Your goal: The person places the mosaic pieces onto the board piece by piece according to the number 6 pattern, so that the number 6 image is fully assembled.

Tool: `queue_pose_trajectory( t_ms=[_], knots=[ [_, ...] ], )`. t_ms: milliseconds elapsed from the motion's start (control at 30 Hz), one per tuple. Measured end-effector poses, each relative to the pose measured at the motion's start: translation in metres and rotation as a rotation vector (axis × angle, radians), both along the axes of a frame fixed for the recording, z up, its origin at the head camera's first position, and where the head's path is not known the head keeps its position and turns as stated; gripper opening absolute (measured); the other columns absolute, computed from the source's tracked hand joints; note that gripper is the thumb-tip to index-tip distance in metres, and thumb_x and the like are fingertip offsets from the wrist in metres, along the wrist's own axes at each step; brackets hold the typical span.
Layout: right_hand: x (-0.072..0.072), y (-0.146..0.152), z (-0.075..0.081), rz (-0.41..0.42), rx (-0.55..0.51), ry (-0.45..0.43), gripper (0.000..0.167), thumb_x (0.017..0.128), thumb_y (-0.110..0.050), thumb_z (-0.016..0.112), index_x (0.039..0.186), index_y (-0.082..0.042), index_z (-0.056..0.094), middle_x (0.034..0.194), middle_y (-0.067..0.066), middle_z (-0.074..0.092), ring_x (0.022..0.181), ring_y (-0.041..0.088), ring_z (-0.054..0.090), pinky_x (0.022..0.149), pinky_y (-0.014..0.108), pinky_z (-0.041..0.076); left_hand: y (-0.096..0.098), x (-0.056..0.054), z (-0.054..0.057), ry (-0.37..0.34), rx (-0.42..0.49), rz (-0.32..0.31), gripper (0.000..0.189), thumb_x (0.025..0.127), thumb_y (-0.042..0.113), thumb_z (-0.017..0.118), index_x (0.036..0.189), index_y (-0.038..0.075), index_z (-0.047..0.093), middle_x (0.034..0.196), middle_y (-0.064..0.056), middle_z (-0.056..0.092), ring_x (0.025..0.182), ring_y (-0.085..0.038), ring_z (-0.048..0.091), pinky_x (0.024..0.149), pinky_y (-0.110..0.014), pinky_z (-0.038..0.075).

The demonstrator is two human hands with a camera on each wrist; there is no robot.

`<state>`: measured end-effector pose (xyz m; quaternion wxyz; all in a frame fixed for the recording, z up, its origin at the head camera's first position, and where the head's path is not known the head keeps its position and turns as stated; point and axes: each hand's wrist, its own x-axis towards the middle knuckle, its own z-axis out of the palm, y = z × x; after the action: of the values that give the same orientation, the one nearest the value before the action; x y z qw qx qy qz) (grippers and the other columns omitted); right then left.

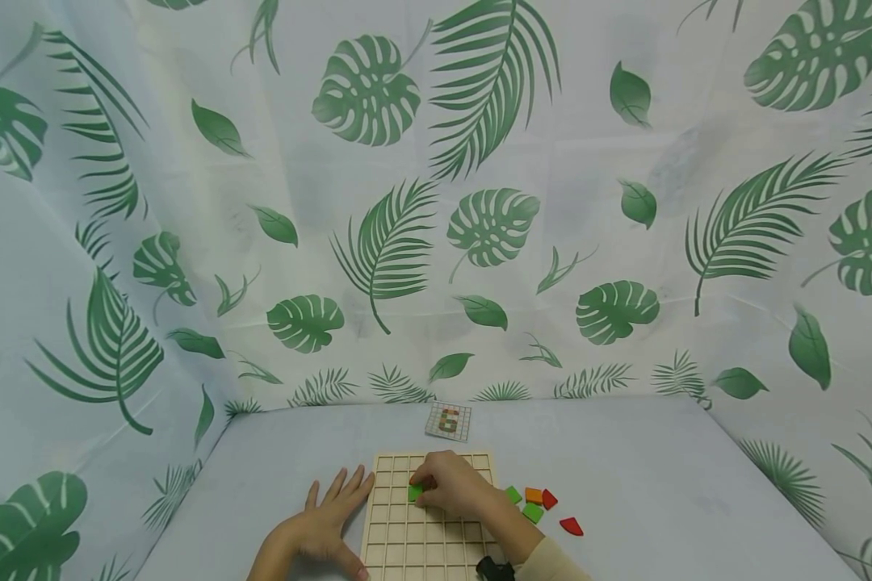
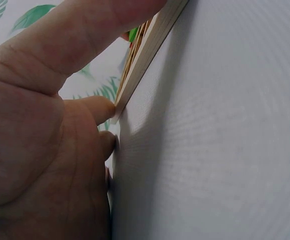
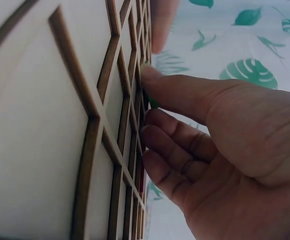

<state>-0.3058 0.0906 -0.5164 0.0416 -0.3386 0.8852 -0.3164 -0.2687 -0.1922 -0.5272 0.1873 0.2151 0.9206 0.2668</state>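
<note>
My right hand [image 1: 450, 486] bends over the upper part of a wooden grid board [image 1: 388, 532], its fingers and thumb pinching a green tile [image 1: 415, 493] at one of the cells. In the right wrist view the tile's green edge [image 3: 153, 103] shows between thumb and fingers, close against the grid. A sliver of a red piece [image 3: 141, 174] lies in the grid below the fingertips. At the board's left side my left hand [image 1: 325, 523] is spread, with thumb and fingertips against the wooden edge [image 2: 143, 62]. Part of the board is hidden under the right hand and forearm.
Right of the board lie loose pieces: green tiles [image 1: 533, 512], an orange tile [image 1: 534, 495] and red rounded pieces [image 1: 571, 526]. Behind the board is a card [image 1: 448, 421] with a coloured figure 6 on a grid. A leaf-print cloth [image 1: 480, 347] surrounds the table.
</note>
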Motion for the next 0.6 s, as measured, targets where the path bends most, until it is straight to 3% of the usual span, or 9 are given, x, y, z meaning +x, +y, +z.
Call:
queue_pose_trajectory(
  t_ms=[600],
  knots=[
    [-0.0006, -0.0031, 0.0011, -0.026, 0.029, 0.039, 0.018, 0.082, -0.016, 0.089, 0.099, -0.01, 0.083, 0.092, -0.004, 0.078, 0.076, -0.005, 0.063, 0.067, 0.016, 0.054, -0.0016, -0.0026, -0.0038, -0.005, 0.03, -0.012, 0.144, 0.058, 0.058, 0.097, 0.168, 0.016, 0.015, 0.175, -0.018, 0.003, 0.16, -0.05, -0.008, 0.112, -0.083, -0.014]
  ],
)
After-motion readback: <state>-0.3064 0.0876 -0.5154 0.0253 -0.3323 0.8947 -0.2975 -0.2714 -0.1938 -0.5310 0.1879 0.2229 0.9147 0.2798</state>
